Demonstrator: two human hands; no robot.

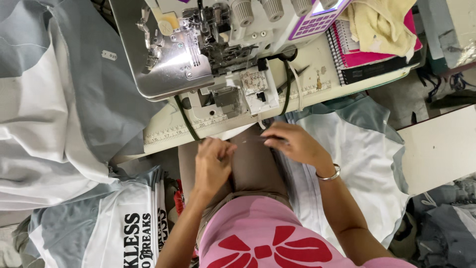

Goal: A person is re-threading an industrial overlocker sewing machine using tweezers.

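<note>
a person in a pink top with a red bow print sits at an industrial sewing machine, seen from above. nearest, the left hand (214, 161) rests on the lap with fingers curled inward; whether its grip pinches a thread or scrap cannot be told. the right hand (292, 141), a thin metal bangle (329, 174) at the wrist, has fingertips closed on the edge of the grey and white fabric (367, 149), which drapes soft and slack over the right knee just below the counter (317, 69) edge, apparently gathered there so it is within reach of the needle. a stack of folded grey and white pieces (119, 218) with black lettering lies at lower left, and more of the same cloth hangs in smooth folds at far left. beyond, the machine (208, 44), shiny metal plate and white knobs, stands on the cream counter with a printed ruler along its front. farthest, a pink spiral notebook (367, 49) lies under a pale yellow cloth (377, 20).
</note>
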